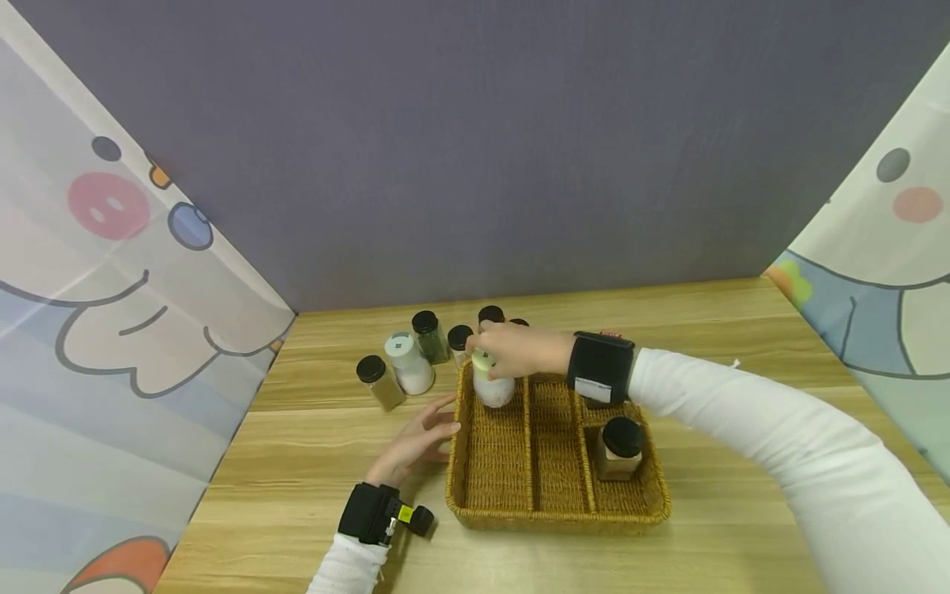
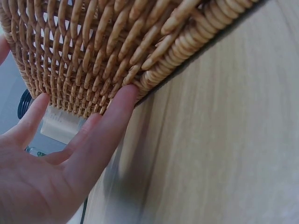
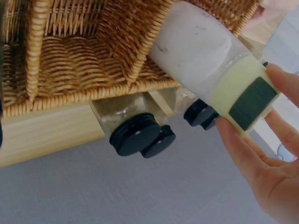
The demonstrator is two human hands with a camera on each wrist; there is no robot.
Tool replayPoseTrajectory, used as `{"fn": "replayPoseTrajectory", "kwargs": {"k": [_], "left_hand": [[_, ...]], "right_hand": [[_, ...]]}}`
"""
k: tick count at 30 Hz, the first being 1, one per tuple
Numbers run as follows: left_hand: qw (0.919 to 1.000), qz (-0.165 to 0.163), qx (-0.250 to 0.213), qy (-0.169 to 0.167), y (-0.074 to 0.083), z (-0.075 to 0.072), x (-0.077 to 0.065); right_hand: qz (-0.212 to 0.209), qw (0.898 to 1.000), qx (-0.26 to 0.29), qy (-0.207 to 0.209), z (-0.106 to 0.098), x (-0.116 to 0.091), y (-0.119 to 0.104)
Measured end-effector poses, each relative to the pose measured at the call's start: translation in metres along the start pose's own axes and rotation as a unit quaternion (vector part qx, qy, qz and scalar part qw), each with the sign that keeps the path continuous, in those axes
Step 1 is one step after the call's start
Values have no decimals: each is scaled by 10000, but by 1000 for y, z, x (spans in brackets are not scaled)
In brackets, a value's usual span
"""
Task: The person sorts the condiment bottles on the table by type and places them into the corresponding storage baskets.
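My right hand [image 1: 519,348] pinches the pale yellow-green lid [image 3: 245,93] of a clear jar of white powder [image 1: 496,393]. It holds the jar over the back of the left compartment of a woven basket [image 1: 557,520]. In the right wrist view the jar overlaps the basket's rim, and a dark green label shows on the lid. Against the basket's left outer wall, my left hand [image 1: 417,439] rests with extended, spread fingertips [image 2: 122,100] at the weave. In the right compartment stands a black-lidded square jar [image 1: 620,452]; another jar behind it is partly hidden by my right wrist.
Left of the basket's back corner stand a black-lidded beige jar [image 1: 381,383], a white-lidded jar [image 1: 410,365] and a black-lidded green jar [image 1: 429,337]. Several more black-lidded jars [image 3: 135,134] stand behind the basket. A grey wall panel [image 1: 519,165] rises at the table's back edge.
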State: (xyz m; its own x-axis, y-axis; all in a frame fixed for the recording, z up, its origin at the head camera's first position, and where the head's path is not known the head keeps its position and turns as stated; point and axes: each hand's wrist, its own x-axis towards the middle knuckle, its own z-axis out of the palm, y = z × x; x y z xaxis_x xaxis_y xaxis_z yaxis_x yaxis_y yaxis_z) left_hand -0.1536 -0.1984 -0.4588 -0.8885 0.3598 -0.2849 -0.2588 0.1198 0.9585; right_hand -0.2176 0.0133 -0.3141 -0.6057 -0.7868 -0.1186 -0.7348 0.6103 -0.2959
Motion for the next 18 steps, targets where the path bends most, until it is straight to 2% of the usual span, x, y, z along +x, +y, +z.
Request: {"fn": "replayPoseTrajectory", "kwargs": {"k": [5, 18], "left_hand": [[10000, 55, -5, 24, -7, -3, 3], [9999, 97, -73, -8, -5, -1, 1]], "right_hand": [[67, 10000, 34, -55, 6, 1, 0], [27, 10000, 7, -29, 16, 2, 2]]}}
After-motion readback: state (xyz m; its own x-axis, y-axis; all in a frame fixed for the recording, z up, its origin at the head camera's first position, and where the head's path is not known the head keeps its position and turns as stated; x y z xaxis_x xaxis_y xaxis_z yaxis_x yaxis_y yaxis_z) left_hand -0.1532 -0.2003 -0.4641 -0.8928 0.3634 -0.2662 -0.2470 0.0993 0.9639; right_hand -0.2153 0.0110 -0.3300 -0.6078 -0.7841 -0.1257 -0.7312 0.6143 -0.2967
